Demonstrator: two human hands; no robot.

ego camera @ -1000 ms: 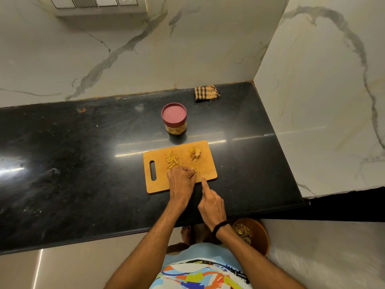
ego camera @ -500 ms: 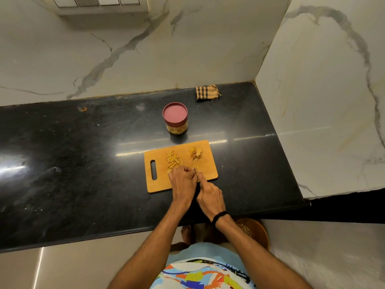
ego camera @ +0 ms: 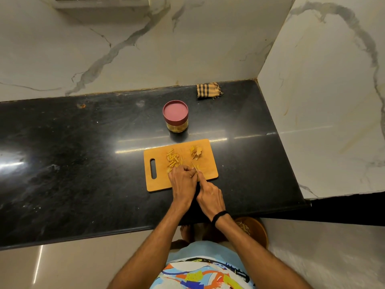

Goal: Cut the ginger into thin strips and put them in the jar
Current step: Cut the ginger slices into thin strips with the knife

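Note:
An orange cutting board point(ego camera: 208, 151) lies on the black counter. A pile of thin ginger strips point(ego camera: 173, 159) sits on its upper left, and ginger peel scraps point(ego camera: 196, 152) lie on its upper right. My left hand point(ego camera: 182, 179) presses down on a ginger piece, mostly hidden under the fingers. My right hand point(ego camera: 210, 196) grips a knife point(ego camera: 194, 166), index finger along its back, the thin blade pointing away beside my left fingers. Behind the board stands a jar point(ego camera: 176, 116) with a dark red lid on it.
A folded checked cloth point(ego camera: 208, 91) lies at the counter's back right by the marble wall corner. A brown bowl point(ego camera: 253, 230) with scraps sits on the floor below the counter's front edge. A marble side wall bounds the counter's right.
My right hand has moved forward and closer to my left hand, bringing the knife blade up against the ginger. My left hand stayed in place.

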